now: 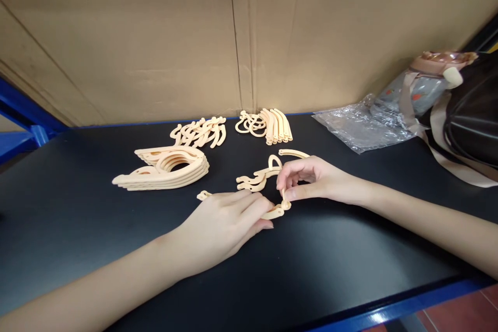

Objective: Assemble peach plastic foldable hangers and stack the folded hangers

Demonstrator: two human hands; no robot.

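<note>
My left hand (229, 220) lies over a beige plastic hanger arm (273, 212), gripping it with thumb and fingers; one end sticks out past the fingertips and another beige end (203, 195) shows behind the hand. My right hand (305, 179) is closed in a pinch on a small beige piece (286, 204) touching the arm's right end. Its shape is mostly hidden by the fingers. Just beyond my hands lie loose beige hanger parts (252, 182), among them a looped piece (274, 162) and a curved bar (292, 153).
Folded beige hangers (175, 179) are stacked at left. Behind them sit a pile of curved pieces (200, 130), hook pieces (251, 123) and a row of curved bars (277, 125). At right are a clear plastic bag (361, 127), a bottle (418, 88) and a black bag (474, 114).
</note>
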